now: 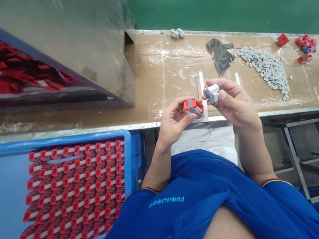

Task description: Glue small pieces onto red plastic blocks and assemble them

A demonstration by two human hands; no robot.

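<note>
My left hand (175, 121) is closed around a small red block (193, 107) with grey and white parts on it. Just to its right, my right hand (232, 100) pinches a white and blue piece (213, 93) between thumb and fingers. The two pieces are close together but apart, both held above the front edge of the brown table (154, 71).
A blue tray (131, 157) with rows of red blocks sits at the left. Behind it, a metal bin (97, 44) holds red parts. Grey pieces (268, 69), camouflage cloth (220, 56) and a red-and-blue cluster (306, 44) lie on the table.
</note>
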